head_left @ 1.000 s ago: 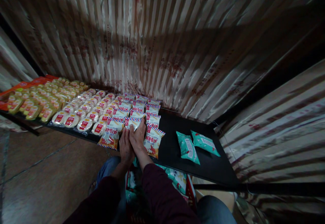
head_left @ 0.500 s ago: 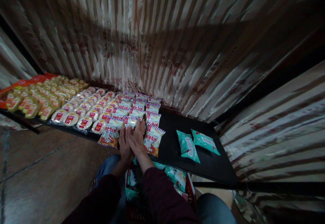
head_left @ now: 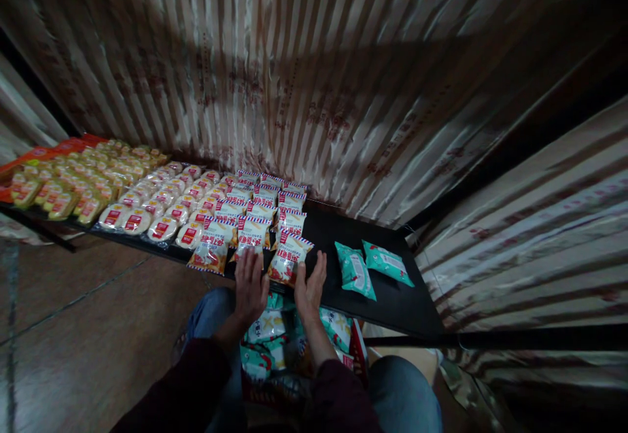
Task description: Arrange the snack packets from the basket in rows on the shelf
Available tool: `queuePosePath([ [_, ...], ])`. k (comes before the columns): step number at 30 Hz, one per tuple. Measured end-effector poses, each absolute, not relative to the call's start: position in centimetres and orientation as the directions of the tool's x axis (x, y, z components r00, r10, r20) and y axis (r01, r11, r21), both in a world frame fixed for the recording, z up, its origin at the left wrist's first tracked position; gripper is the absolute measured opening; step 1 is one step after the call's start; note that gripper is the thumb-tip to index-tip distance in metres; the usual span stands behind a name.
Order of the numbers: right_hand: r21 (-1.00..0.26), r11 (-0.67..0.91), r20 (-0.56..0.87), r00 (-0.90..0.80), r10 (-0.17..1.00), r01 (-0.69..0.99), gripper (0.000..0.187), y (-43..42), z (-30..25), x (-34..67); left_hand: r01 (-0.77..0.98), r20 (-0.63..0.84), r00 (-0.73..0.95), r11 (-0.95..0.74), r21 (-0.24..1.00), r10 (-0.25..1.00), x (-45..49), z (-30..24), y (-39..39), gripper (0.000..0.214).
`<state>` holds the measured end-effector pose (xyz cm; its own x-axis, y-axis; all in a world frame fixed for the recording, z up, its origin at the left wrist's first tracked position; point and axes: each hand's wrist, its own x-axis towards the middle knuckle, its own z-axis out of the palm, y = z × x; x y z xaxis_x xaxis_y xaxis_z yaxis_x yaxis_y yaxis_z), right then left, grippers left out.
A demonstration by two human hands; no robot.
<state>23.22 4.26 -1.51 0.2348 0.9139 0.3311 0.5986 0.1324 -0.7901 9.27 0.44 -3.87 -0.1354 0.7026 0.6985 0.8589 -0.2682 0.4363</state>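
My left hand hovers open, fingers spread, at the front edge of the black shelf, just below a red-and-white snack packet. Beside it, my right hand is also open and lies next to another red-and-white packet that tilts over the shelf edge. Neither hand holds anything. Rows of the same striped packets run back toward the wall. Below my hands, between my knees, a red basket holds more teal and white packets.
Two teal packets lie on the right part of the shelf. Round white cakes with red labels and yellow snacks fill the left. A striped glossy sheet hangs behind. Brown tiled floor lies to the left.
Both hands were pressed together on the middle front packet; they have pulled back toward me and parted, leaving that packet lying on the shelf. The view has shifted slightly.
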Motion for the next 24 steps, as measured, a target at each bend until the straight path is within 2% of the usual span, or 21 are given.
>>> queuePosePath([
  [3, -0.835, 0.081, 0.247, 0.240, 0.939, 0.543, 0.067, 5.3, -2.2, 23.1, 0.855, 0.636, -0.010, -0.324, 0.406, 0.772, 10.9, -4.1, -0.7, 0.058],
  [5, -0.842, 0.106, 0.256, 0.218, 0.942, 0.529, 0.065, 5.6, -2.0, 22.5, 0.849, 0.603, 0.024, -0.334, 0.409, 0.798, 11.6, -4.1, -0.9, 0.058],
  [9, -0.848, 0.176, 0.295, 0.169, 0.940, 0.500, 0.062, 5.5, -1.4, 21.4, 0.844, 0.585, 0.024, -0.330, 0.423, 0.811, 11.9, -4.2, -0.3, 0.058],
  [14, -0.872, 0.125, 0.239, 0.190, 0.952, 0.473, 0.065, 5.8, -1.5, 21.4, 0.852, 0.601, 0.007, -0.319, 0.415, 0.800, 11.5, -4.6, 0.2, 0.056],
  [19, -0.871, 0.050, 0.161, 0.189, 0.969, 0.489, 0.070, 6.9, -1.8, 22.0, 0.882, 0.630, 0.023, -0.313, 0.353, 0.777, 11.4, -4.8, 0.1, 0.057],
  [24, -0.884, 0.069, 0.157, 0.153, 0.976, 0.463, 0.071, 7.6, -1.5, 22.1, 0.877, 0.617, 0.065, -0.340, 0.339, 0.784, 11.9, -4.5, 0.8, 0.056],
])
